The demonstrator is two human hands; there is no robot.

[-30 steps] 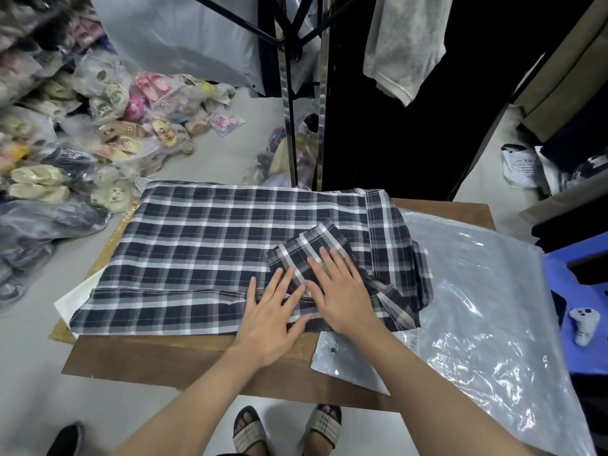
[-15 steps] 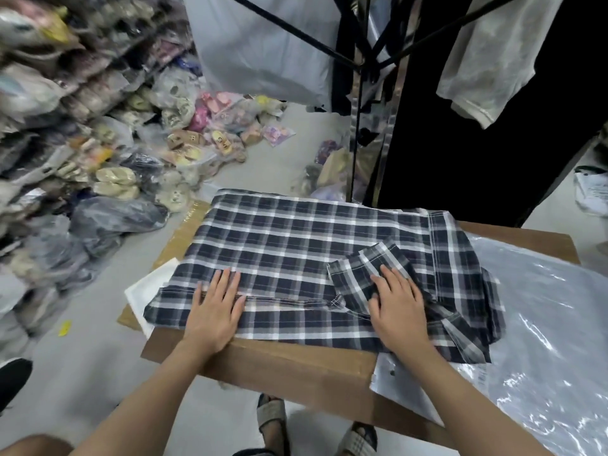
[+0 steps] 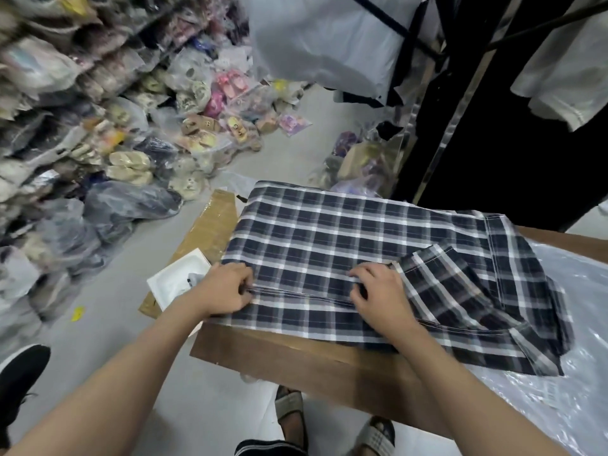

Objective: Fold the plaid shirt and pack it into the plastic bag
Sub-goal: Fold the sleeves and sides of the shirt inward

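The navy and white plaid shirt [image 3: 345, 238] lies partly folded on a brown cardboard table [image 3: 296, 353], its sleeve folded across the right part. My left hand [image 3: 223, 289] pinches the folded hem at the shirt's left end. My right hand [image 3: 378, 291] grips the same folded edge near the middle, fingers curled into the cloth. A clear plastic bag [image 3: 572, 373] lies flat on the table's right side, partly under the shirt.
A white tray-like piece [image 3: 174, 281] and a cardboard flap [image 3: 210, 222] stick out at the table's left. Bagged sandals and goods [image 3: 98, 143] are heaped on the floor at left. A clothes rack [image 3: 427, 126] with hanging garments stands behind. My sandalled feet [image 3: 289, 406] are below.
Both hands went from lying flat on the shirt to gripping its folded front edge. My left hand moved further left, my right hand shifted left off the sleeve. The view swung left.
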